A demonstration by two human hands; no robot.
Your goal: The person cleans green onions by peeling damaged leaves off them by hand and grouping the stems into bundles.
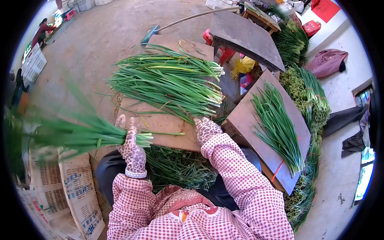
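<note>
My left hand [131, 148], in a leopard-print glove, is wrapped round a bunch of long green leaves [84, 132] near its pale stem ends. The bunch points to the left, its far end blurred. My right hand [206, 129], gloved the same way, is at the lower right edge of a big pile of green stalks [164, 80], by the stem ends; its fingertips meet the stalks, and what they grip is too small to make out. The pile lies on a low brown board [168, 138], where a few loose stalks also lie.
To the right, a second board [244, 108] bears a smaller bunch [278, 124]; a red tie [278, 170] hangs at its edge. Bundled greens [306, 100] line the wall. Loose greens [176, 168] lie below the board, sacks [80, 192] at lower left. A person [42, 32] is far left.
</note>
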